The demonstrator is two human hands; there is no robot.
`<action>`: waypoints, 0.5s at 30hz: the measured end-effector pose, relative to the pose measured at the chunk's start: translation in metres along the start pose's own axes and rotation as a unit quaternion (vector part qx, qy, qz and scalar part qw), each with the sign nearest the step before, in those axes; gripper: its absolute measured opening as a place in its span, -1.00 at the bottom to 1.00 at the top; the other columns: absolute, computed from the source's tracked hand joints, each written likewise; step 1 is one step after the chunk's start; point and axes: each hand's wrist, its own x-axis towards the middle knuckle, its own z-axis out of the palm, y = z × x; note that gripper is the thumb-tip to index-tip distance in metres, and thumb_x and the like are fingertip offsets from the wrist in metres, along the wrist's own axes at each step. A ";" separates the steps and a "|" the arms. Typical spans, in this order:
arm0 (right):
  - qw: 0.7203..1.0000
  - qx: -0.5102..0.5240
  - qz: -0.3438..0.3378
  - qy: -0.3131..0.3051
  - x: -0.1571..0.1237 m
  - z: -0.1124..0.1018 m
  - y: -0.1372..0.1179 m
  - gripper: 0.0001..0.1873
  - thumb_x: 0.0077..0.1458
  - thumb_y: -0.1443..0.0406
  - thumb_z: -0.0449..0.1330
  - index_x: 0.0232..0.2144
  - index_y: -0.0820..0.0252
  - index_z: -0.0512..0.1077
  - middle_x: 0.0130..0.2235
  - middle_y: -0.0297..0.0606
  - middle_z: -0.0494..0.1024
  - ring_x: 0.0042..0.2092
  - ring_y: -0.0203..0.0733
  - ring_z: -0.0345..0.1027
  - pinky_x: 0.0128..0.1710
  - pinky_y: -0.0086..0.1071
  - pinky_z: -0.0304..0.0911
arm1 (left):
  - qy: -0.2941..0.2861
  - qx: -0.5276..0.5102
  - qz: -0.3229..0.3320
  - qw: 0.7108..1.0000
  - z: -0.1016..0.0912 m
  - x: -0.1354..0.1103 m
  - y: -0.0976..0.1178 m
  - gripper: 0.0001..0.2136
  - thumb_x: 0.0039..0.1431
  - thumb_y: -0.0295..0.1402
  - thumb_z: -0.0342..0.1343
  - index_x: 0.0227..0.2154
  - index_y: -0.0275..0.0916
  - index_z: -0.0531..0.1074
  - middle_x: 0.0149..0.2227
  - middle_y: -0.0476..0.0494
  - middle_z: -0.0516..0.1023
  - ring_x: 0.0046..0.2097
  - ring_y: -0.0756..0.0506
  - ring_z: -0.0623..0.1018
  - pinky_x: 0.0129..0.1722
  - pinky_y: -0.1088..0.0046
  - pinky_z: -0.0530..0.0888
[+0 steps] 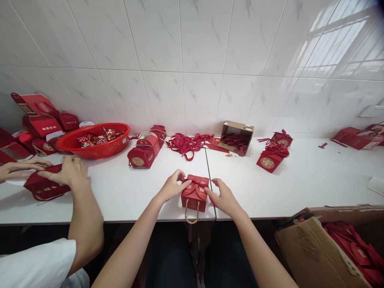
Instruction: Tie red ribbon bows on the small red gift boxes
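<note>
A small red gift box (193, 203) stands at the near table edge in front of me, its gold rope handle (192, 221) hanging toward me. Red ribbon (196, 185) crosses its petal-shaped top and is gathered in the middle. My left hand (174, 186) is at the box's left side, thumb over the top, its curled fingers closing on the ribbon. To the right, my right hand (223, 197) has its fingers apart, the thumb near the box's right top edge. A bit of ribbon shows below that hand.
A co-worker's hands (70, 172) hold another red box (48, 184) at left. Behind are a red basket of sweets (93, 151), red boxes (144, 154), a ribbon pile (187, 143), a small carton (240, 128) and ribboned boxes (270, 159). A large cardboard box (312, 248) stands lower right.
</note>
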 end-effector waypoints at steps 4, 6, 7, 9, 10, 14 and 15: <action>0.996 0.056 0.051 -0.035 -0.005 0.011 0.000 -0.54 0.04 0.05 0.11 -0.10 0.19 0.23 -0.22 -0.16 0.46 -0.34 -0.17 0.41 -0.35 -0.27 0.32 | -0.044 -0.070 -0.047 0.995 0.007 -0.009 0.002 -0.71 0.07 -0.08 0.03 -0.47 -0.20 0.16 -0.53 0.10 0.20 -0.48 0.04 0.25 -0.45 0.52 0.25; 0.996 0.075 0.053 -0.022 -0.007 0.010 0.000 -0.57 0.04 0.08 0.11 -0.10 0.16 0.17 -0.41 -0.35 0.40 -0.50 -0.27 0.29 -0.47 -0.35 0.24 | -0.064 -0.090 -0.066 0.992 0.003 -0.016 0.008 -0.70 0.08 -0.08 0.02 -0.47 -0.21 0.17 -0.53 0.11 0.20 -0.52 0.06 0.20 -0.51 0.54 0.20; 0.995 0.089 0.043 -0.015 -0.008 0.008 0.000 -0.60 0.05 0.10 0.10 -0.12 0.15 0.15 -0.48 -0.43 0.34 -0.53 -0.30 0.23 -0.50 -0.39 0.20 | -0.076 -0.092 -0.071 0.990 0.000 -0.020 0.011 -0.71 0.08 -0.07 0.02 -0.47 -0.21 0.19 -0.53 0.10 0.21 -0.53 0.07 0.18 -0.52 0.55 0.17; 0.992 0.122 0.013 -0.012 -0.009 0.000 -0.001 -0.72 0.07 0.14 0.08 -0.21 0.11 0.15 -0.52 -0.50 0.26 -0.55 -0.35 0.14 -0.53 -0.44 0.13 | -0.090 -0.088 -0.082 0.989 -0.008 -0.025 0.014 -0.70 0.09 -0.06 -0.01 -0.48 -0.22 0.22 -0.54 0.09 0.22 -0.54 0.07 0.16 -0.55 0.55 0.14; 0.992 0.127 -0.002 -0.017 -0.010 -0.005 -0.002 -0.79 0.07 0.16 0.08 -0.28 0.11 0.16 -0.51 -0.50 0.24 -0.55 -0.37 0.11 -0.54 -0.45 0.10 | -0.090 -0.082 -0.091 0.988 -0.012 -0.027 0.014 -0.69 0.10 -0.06 -0.03 -0.48 -0.22 0.24 -0.55 0.08 0.22 -0.55 0.07 0.16 -0.56 0.55 0.14; 0.995 0.020 -0.070 -0.069 -0.014 -0.028 -0.008 -0.84 0.01 0.23 0.14 -0.52 0.15 0.27 -0.43 -0.38 0.29 -0.47 -0.35 0.14 -0.46 -0.41 0.15 | -0.119 -0.024 -0.152 0.981 -0.029 -0.030 0.006 -0.71 0.04 -0.08 -0.02 -0.46 -0.23 0.34 -0.57 0.02 0.32 -0.58 0.06 0.18 -0.61 0.56 0.10; 0.993 -0.018 -0.086 -0.081 -0.015 -0.031 -0.010 -0.85 -0.01 0.25 0.16 -0.55 0.16 0.31 -0.40 -0.34 0.32 -0.44 -0.32 0.18 -0.42 -0.38 0.18 | -0.162 -0.012 -0.159 0.974 -0.032 -0.030 0.005 -0.73 0.01 -0.10 0.02 -0.45 -0.24 0.38 -0.57 0.01 0.34 -0.59 0.06 0.18 -0.61 0.56 0.08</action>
